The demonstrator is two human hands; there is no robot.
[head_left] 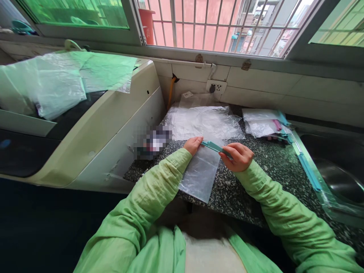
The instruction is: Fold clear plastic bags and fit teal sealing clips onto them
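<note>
A clear plastic zip bag [200, 172] with a teal sealing strip [215, 147] lies on the speckled dark granite counter [256, 182], its lower end hanging over the front edge. My left hand [193, 144] pinches the strip's left end. My right hand [238, 156] grips the strip at its right end. Both sleeves are light green.
A heap of clear plastic bags [203, 121] lies behind my hands. More bags with teal and pink strips [265, 127] sit at the right, near a steel sink [338, 170] draped with a long bag. A white appliance [113, 125] with plastic sheets stands at the left.
</note>
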